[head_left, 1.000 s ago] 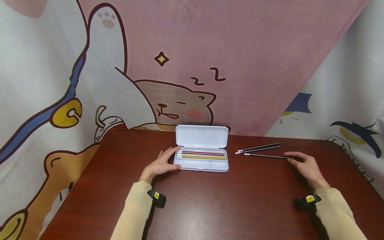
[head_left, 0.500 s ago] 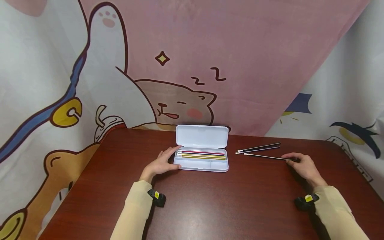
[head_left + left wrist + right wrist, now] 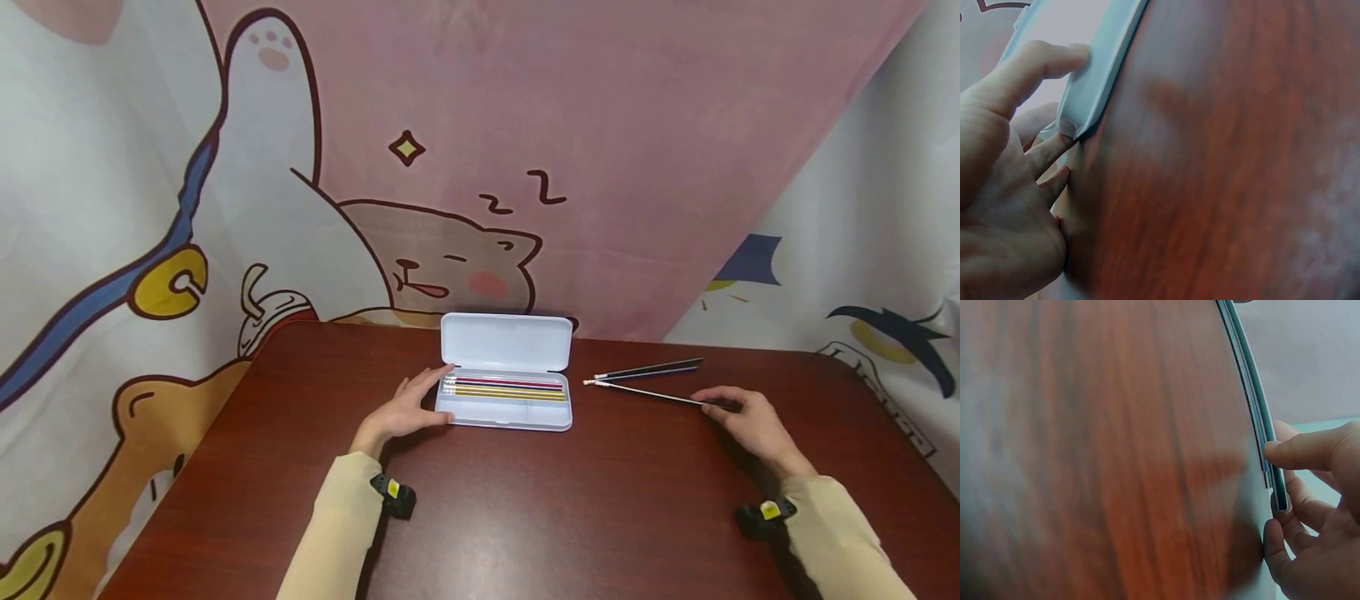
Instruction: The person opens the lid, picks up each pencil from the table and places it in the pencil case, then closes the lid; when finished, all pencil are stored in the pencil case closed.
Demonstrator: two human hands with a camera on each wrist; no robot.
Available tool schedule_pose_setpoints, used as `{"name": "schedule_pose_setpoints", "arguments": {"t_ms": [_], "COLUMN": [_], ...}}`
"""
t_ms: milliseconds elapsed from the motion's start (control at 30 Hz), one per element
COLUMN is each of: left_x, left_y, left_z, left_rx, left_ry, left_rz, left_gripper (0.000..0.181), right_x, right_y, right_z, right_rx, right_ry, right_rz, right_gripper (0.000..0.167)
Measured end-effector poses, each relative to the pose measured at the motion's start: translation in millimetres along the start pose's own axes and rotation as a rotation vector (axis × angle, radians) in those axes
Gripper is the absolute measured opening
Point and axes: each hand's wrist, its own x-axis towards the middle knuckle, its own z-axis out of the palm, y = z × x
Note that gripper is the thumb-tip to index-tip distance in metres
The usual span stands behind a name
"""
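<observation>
In the head view, an open white pencil case point(image 3: 503, 414) lies at the far middle of the table. Several pencils point(image 3: 510, 389), coloured red, dark and yellow, lie side by side in its rear compartment. My left hand point(image 3: 401, 412) holds the case at its left end, thumb at the front rim and index finger at the back corner. To the right, my right hand point(image 3: 753, 421) pinches a dark pencil point(image 3: 652, 393) near its right end, its eraser end pointing left. The right wrist view shows the thumb against the pencil point(image 3: 1259, 394).
Two more dark pencils point(image 3: 651, 368) lie just behind the held one, right of the case. The raised lid point(image 3: 506, 341) stands near the table's point(image 3: 555, 508) back edge. A printed cloth point(image 3: 637, 167) hangs behind.
My right hand has moved slightly left with the pencil, whose eraser end now reaches the eraser ends of the other two. The left hand and the case stay put.
</observation>
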Motion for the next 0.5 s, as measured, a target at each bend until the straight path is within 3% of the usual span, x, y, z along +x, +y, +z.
{"name": "schedule_pose_setpoints", "arguments": {"t_ms": [500], "left_x": [0.3], "left_y": [-0.5], "left_z": [1.4], "left_rx": [0.002], "left_ry": [0.004], "left_rz": [-0.011], "left_gripper": [0.082], "right_x": [-5.6], "right_y": [-17.0], "right_z": [10.5], "right_rx": [0.073], "right_ry": [0.021], "right_rz": [-0.054], "right_gripper": [0.015]}}
